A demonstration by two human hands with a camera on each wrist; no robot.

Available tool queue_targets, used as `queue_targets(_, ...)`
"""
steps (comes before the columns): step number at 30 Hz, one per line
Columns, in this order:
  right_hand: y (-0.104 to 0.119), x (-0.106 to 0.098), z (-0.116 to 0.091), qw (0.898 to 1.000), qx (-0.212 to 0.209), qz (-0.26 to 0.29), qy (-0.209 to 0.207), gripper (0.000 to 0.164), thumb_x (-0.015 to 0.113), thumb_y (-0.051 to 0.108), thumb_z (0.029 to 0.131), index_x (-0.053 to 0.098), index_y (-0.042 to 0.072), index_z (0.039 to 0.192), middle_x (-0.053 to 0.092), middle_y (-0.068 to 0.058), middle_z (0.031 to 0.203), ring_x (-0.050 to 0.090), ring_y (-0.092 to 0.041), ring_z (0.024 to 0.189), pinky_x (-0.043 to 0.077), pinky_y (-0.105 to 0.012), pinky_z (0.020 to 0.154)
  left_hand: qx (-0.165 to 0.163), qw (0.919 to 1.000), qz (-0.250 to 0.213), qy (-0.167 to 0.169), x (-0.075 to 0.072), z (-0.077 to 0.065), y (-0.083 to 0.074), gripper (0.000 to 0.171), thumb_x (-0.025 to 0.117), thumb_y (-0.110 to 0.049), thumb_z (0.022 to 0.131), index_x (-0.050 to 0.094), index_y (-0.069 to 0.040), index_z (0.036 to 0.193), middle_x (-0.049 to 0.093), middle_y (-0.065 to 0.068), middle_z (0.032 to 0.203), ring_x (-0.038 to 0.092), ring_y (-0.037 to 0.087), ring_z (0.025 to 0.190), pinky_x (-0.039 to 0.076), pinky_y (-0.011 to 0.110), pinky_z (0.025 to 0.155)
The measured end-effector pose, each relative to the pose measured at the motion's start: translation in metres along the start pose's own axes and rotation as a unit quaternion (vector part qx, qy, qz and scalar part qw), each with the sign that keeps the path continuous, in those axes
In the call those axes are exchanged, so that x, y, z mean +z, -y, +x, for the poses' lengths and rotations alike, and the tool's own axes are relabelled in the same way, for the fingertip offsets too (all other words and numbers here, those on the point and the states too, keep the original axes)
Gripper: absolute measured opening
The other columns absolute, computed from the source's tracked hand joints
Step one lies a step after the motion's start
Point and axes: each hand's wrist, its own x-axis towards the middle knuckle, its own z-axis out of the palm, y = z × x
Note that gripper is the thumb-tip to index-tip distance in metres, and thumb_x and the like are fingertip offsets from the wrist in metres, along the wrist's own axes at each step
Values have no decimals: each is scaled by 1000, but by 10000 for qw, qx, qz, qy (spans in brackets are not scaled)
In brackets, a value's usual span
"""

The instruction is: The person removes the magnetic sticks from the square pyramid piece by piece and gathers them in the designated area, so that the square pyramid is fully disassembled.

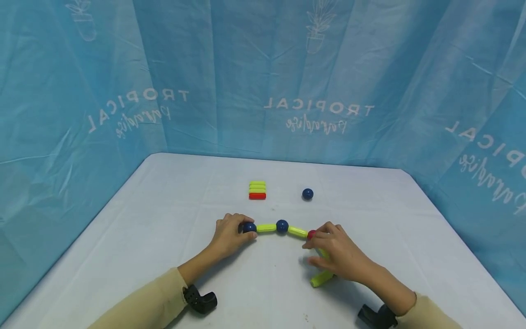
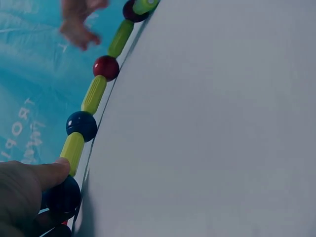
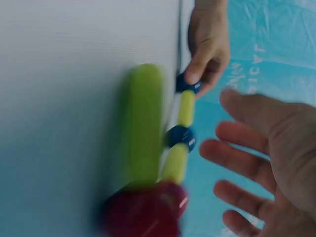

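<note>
In the head view, the left hand [image 1: 229, 236] is pinching the end ball [image 1: 248, 227] of a chain [image 1: 281, 226] lying on the worktop [image 1: 250, 283]; linking pieces seems under way. In the left wrist view, that grip is clamping the ball. In the right, the right hand [image 3: 286, 158] is holding nothing, fingers apart; the next move is probably calling for a steady left end.

Glossy, smooth plastic-looking balls [image 1: 282, 226] here, ridged plastic-looking rods [image 2: 94, 95], a matt tabletop [image 1: 246, 292], and a creased, faintly shiny curtain [image 1: 242, 68]!

Three dark blue balls [image 1: 282, 226], two red balls [image 3: 143, 215], seven yellow-green rods [image 1: 266, 228], one red rod [image 1: 257, 196], two bare hands [image 1: 230, 235], two black wrist cameras [image 1: 201, 301], one white-topped table [image 1: 197, 183]
</note>
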Motion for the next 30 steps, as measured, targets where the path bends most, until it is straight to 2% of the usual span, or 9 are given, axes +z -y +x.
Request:
queue_targets(3,4,-2,21,9990,211,11,-401,25,79,31,75,74,20,97,71,9,90,48,-10,94,38,-32,78,85,10000,-7,51,9,1,-10,34,77,-32,77,68,-17,106,67,2,105,49,16,93,31,38,85)
queue_targets(6,6,4,40,9976,509,105,-460,27,78,30,76,73,18,100,72,6,95,48,-13,95,39,-33,79,194,9997,-64,120,18,1,-18,34,77,-33,76,69,-16,105,67,2,103,48,16,91,31,37,84)
queue_targets(10,2,18,59,9950,989,143,-83,34,78,30,76,71,17,107,71,4,103,48,-17,98,38,-34,79,369,9991,-115,199,25,1,-26,34,76,-33,77,69,-15,105,67,2,101,48,16,91,31,38,84)
queue_targets(14,-5,30,67,9903,1347,126,314,37,79,31,75,71,16,108,71,3,103,49,-19,97,39,-36,79,517,9984,-108,179,27,0,-29,34,76,-32,77,69,-14,105,67,2,100,49,17,91,32,38,83)
queue_targets(18,-10,35,69,9887,1406,272,442,32,80,27,74,73,15,103,72,5,97,48,-16,90,37,-34,76,537,9983,-139,167,27,2,-28,33,76,-32,77,69,-15,105,67,3,100,49,17,91,31,38,83)
queue_targets(24,-14,39,70,9902,1288,399,364,22,79,23,74,75,19,96,71,6,91,44,-11,83,34,-28,72,481,9985,-134,239,26,8,-25,34,75,-31,78,68,-16,107,66,2,102,47,16,92,31,38,84)
queue_targets(30,-15,45,71,9906,1265,383,364,21,78,23,75,76,19,96,70,6,89,45,-10,81,36,-26,71,546,9977,-195,346,23,11,-25,39,77,-30,76,67,-16,110,66,3,104,47,16,93,31,38,85)
